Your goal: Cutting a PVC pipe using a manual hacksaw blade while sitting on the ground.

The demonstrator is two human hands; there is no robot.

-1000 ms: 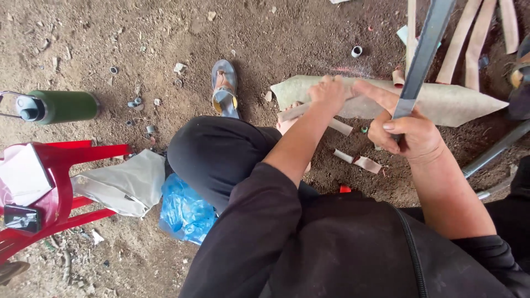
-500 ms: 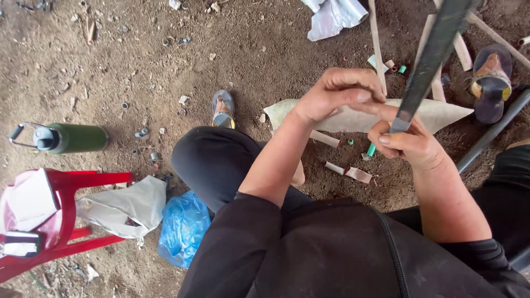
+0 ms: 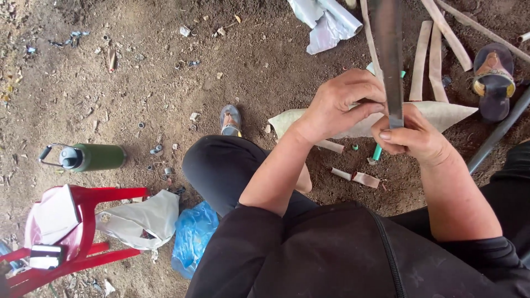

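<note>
I sit over bare dirt with a long dark metal blade [image 3: 386, 49] standing upright in front of me. My right hand [image 3: 411, 138] grips its lower end in a fist. My left hand [image 3: 342, 102] rests fingers against the blade's side, just above the right hand, curled around a small thing that I cannot make out. Below both hands a pale, pointed leaf sheath [image 3: 441, 113] lies flat on the ground.
A green flask [image 3: 91, 157] lies at left. A red plastic stool [image 3: 83, 221] with papers stands lower left beside a grey bag [image 3: 143, 218] and blue bag [image 3: 193, 237]. Pale strips [image 3: 425, 60], white plastic [image 3: 326, 22], a sandal [image 3: 494, 77] and a grey pipe [image 3: 499, 129] lie ahead.
My hands have drawn closer together on the blade, the left hand now closing over it just above the right. The view has tilted and shifted slightly right.
</note>
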